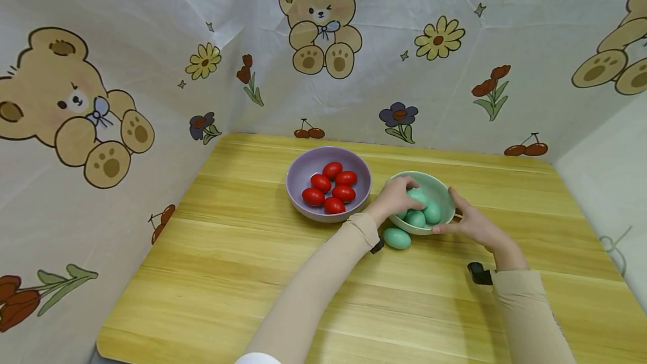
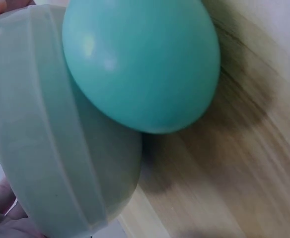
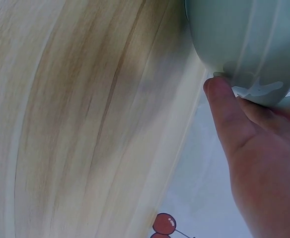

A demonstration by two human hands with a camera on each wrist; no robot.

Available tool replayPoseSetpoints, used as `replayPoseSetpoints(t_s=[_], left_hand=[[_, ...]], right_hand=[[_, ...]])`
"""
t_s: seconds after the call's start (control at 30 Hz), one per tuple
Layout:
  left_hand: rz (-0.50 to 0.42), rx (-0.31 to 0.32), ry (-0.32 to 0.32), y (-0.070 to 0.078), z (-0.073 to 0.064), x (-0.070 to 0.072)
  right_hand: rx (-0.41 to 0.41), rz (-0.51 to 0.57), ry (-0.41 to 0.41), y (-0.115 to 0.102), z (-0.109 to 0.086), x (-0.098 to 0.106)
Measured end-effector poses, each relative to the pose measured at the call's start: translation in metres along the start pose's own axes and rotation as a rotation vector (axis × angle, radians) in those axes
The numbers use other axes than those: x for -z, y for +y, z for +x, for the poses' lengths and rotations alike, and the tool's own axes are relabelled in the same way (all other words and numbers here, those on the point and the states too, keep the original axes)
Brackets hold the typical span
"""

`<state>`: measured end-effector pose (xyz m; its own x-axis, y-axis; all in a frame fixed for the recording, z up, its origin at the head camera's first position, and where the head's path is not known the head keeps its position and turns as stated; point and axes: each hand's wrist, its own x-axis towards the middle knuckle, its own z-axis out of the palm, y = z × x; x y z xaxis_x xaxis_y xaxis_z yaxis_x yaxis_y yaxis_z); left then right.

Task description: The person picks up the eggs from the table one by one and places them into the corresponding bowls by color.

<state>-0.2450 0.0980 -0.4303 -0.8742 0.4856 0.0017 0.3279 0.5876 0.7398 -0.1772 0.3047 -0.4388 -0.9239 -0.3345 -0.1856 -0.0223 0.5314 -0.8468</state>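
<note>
A pale green bowl (image 1: 443,198) holding several green eggs (image 1: 432,212) stands on the table. Over its left side reaches my left hand (image 1: 396,196), whose thumb and fingers grip one green egg (image 1: 417,198) inside. My right hand (image 1: 477,226) holds the bowl's right side, thumb at the front and fingers toward the back; the right wrist view shows fingers (image 3: 227,111) against its underside. Another green egg (image 1: 397,238) lies on the table just in front of the bowl, large and close in the left wrist view (image 2: 145,64).
To the left stands a purple bowl (image 1: 298,178) with several red eggs (image 1: 320,183) in it. The wooden table (image 1: 212,274) is backed by a white cloth (image 1: 354,100) printed with bears and flowers.
</note>
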Motion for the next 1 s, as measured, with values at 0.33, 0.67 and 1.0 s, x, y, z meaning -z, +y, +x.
replayPoseSetpoints(t_s=[0.33, 0.67, 1.0], left_hand=[[-0.138, 0.006, 0.04, -0.005, -0.002, 0.001], [-0.166, 0.001, 0.037, -0.005, -0.005, 0.004], [-0.376, -0.053, 0.085, -0.015, -0.013, 0.002]], right_hand=[[-0.001, -0.001, 0.001, 0.001, 0.001, 0.0], [-0.002, -0.003, 0.006, 0.002, 0.002, 0.0], [0.003, 0.017, -0.001, 0.002, 0.001, 0.0]])
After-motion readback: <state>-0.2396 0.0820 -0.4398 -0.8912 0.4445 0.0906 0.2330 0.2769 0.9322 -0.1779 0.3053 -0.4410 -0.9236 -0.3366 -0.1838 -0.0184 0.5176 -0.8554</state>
